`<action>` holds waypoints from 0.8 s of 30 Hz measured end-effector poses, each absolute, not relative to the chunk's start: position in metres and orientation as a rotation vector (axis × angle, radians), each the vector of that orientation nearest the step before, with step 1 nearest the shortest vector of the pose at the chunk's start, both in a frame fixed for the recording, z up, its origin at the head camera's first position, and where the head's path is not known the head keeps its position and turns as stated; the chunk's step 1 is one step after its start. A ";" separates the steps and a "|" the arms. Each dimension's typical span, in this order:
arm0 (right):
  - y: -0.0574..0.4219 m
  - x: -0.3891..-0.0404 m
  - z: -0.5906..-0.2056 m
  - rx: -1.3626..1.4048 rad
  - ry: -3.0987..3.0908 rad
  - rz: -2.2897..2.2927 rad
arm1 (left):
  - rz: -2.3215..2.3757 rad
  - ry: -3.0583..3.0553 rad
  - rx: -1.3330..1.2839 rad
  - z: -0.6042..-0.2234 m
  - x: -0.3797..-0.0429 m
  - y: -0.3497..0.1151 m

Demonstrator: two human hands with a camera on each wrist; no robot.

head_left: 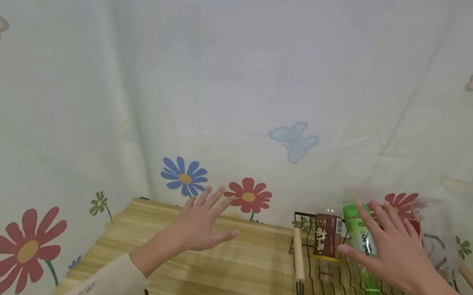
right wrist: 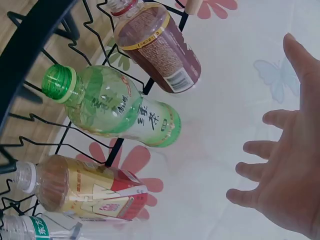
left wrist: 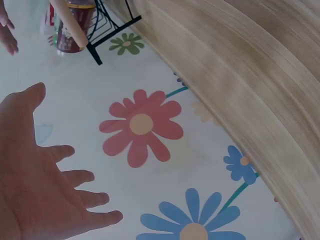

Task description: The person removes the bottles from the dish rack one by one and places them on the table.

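My left hand [head_left: 198, 227] hovers over the wooden table, palm forward with fingers and thumb spread, holding nothing. Also spread and holding nothing, my right hand [head_left: 401, 256] is raised above a black wire rack [right wrist: 115, 150] and overlaps a green-tinted tea bottle [right wrist: 120, 105] in the head view. Left of it in the rack is a bottle with a dark red label [head_left: 327, 236]. The right wrist view adds a bottle with a yellow and red label [right wrist: 95, 190] and a clear one with a green band [right wrist: 40, 227]. These bottles point neck down toward the wires.
The rack has wooden handles [head_left: 299, 257] at its sides and stands on the right part of the wood-grain table [head_left: 212, 289]. Behind the table hangs a pale curtain [head_left: 241, 65] printed with flowers and butterflies.
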State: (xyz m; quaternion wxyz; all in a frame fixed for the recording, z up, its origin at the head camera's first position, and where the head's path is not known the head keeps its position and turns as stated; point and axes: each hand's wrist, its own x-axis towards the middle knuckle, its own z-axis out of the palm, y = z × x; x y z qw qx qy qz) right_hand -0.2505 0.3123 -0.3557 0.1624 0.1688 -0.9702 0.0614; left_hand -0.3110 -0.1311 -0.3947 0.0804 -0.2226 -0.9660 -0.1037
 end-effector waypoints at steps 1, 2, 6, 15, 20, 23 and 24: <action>0.313 -0.249 -0.354 0.487 -2.764 0.178 | -0.315 -2.880 -0.679 -0.394 -0.310 -0.130; 0.314 -0.247 -0.353 0.497 -2.757 0.186 | -0.319 -2.875 -0.695 -0.394 -0.309 -0.128; 0.314 -0.239 -0.352 0.527 -2.737 0.306 | -0.397 -2.872 -0.776 -0.390 -0.297 -0.118; 0.297 -0.233 -0.357 0.462 -2.672 0.715 | -0.754 -2.705 -0.907 -0.385 -0.258 -0.081; 0.287 -0.241 -0.368 0.333 -2.686 0.795 | -0.988 -2.630 -0.872 -0.401 -0.248 -0.055; 0.284 -0.250 -0.374 0.293 -2.709 0.846 | -1.108 -2.645 -0.811 -0.416 -0.250 -0.040; 0.282 -0.253 -0.376 0.286 -2.714 0.864 | -1.153 -2.650 -0.795 -0.421 -0.251 -0.035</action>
